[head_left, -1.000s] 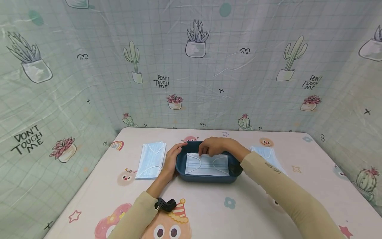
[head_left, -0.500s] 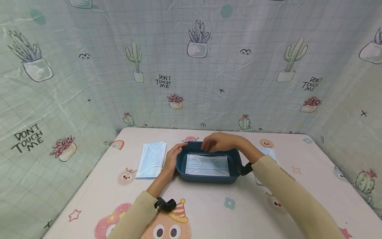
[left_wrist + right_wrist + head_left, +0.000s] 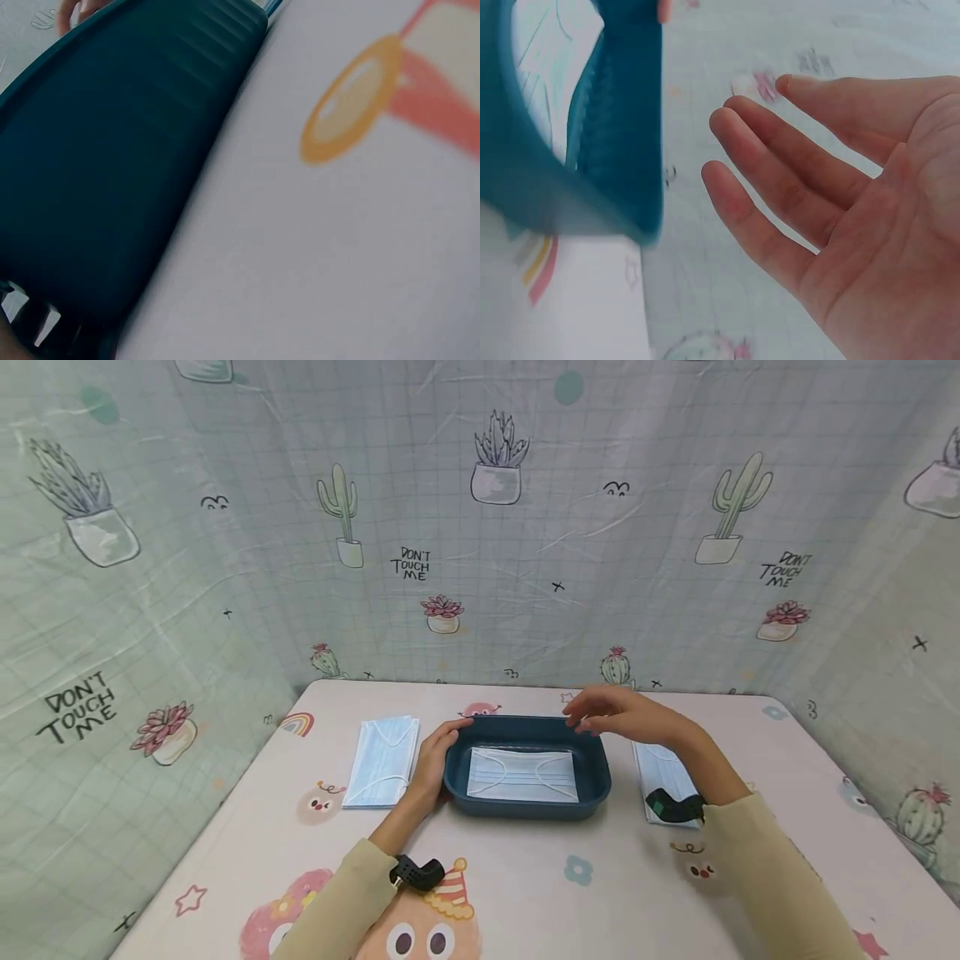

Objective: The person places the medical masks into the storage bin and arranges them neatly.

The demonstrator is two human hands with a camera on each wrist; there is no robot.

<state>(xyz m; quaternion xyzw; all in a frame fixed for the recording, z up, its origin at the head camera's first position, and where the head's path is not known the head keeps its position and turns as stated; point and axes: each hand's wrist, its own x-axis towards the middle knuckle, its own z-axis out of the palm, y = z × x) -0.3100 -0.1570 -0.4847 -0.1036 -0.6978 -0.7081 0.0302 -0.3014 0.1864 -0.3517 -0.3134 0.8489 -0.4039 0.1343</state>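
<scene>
A dark teal plastic basket (image 3: 528, 810) stands mid-table, with a light blue pleated face mask (image 3: 522, 777) lying flat inside, its white ear loops on top. My left hand (image 3: 429, 766) holds the basket's left end, fingertips over the rim near the back corner. Above the basket's back right corner hovers my right hand (image 3: 626, 714). In the right wrist view, the right hand (image 3: 832, 202) has its fingers spread and loosely bent, nothing in them, apart from the basket wall (image 3: 626, 142). The left wrist view mostly shows the basket's long side (image 3: 112, 150).
To the left of the basket lies a stack of blue masks (image 3: 381, 762). More masks (image 3: 663, 772) lie on the right, partly covered by my right wrist and its black camera (image 3: 675, 807). The cartoon-print table (image 3: 540, 893) meets a patterned curtain (image 3: 555, 543) at the back.
My right hand has let go of the mask in the basket, lifted, and moved right to the back right corner. The right-hand masks show more. My left hand stays put.
</scene>
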